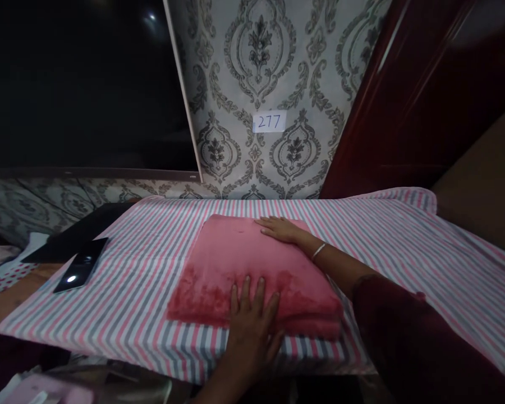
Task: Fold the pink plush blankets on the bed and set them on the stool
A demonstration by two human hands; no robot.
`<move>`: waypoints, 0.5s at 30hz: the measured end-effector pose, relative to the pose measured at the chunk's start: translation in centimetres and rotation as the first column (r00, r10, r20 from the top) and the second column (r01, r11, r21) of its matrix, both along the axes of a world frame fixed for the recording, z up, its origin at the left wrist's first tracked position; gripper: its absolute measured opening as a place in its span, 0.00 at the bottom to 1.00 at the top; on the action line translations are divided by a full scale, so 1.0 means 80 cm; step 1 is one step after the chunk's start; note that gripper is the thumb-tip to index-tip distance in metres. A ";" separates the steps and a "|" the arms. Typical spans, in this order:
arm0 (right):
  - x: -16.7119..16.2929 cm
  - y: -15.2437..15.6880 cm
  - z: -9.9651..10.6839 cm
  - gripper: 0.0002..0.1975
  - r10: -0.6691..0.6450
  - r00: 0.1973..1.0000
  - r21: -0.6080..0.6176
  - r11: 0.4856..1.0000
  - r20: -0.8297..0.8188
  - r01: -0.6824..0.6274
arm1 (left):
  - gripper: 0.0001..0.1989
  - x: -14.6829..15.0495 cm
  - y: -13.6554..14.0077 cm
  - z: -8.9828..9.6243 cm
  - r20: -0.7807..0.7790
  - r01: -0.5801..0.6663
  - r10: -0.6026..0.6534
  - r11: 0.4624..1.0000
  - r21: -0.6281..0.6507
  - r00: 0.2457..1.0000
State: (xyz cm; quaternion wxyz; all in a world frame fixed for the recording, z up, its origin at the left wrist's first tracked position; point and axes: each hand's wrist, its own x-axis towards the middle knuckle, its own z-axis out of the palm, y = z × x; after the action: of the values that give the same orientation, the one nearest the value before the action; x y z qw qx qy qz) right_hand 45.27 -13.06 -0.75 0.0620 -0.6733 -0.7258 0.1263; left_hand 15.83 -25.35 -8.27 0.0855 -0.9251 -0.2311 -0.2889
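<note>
A folded pink plush blanket lies flat on a striped cloth that covers the table. My left hand rests on the blanket's near edge, its fingers spread and pointing away from me. Near the far right corner of the blanket, my right hand lies flat with the fingers stretched to the left. A light bracelet circles the right wrist. Darker red patches of pile show along the near part of the blanket, around the left fingers.
A smartphone lies at the cloth's left side, beside a black flat object. Behind stand a large television and a patterned wall with a paper label reading 277. A dark red glossy panel rises at the right.
</note>
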 end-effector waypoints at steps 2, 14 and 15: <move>0.011 0.006 -0.005 0.35 -0.063 0.998 -0.021 0.998 -0.017 0.062 | 0.36 0.000 0.000 0.002 0.005 -0.001 0.001 1.000 -0.001 1.000; 0.002 -0.039 0.028 0.33 -0.068 0.997 0.132 0.989 0.023 0.065 | 0.34 -0.003 0.000 0.010 0.035 0.004 -0.004 1.000 0.003 0.999; 0.001 -0.053 0.030 0.32 -0.049 0.998 0.141 0.989 0.030 0.044 | 0.33 -0.002 -0.001 0.016 0.046 0.002 -0.002 1.000 -0.002 0.999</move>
State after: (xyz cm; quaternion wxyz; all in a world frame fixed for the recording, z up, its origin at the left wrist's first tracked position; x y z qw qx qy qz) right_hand 45.36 -17.30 1.63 0.1000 -0.6860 -0.7180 0.0624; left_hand 15.65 -25.41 -7.02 0.0787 -0.9186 -0.2324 -0.3099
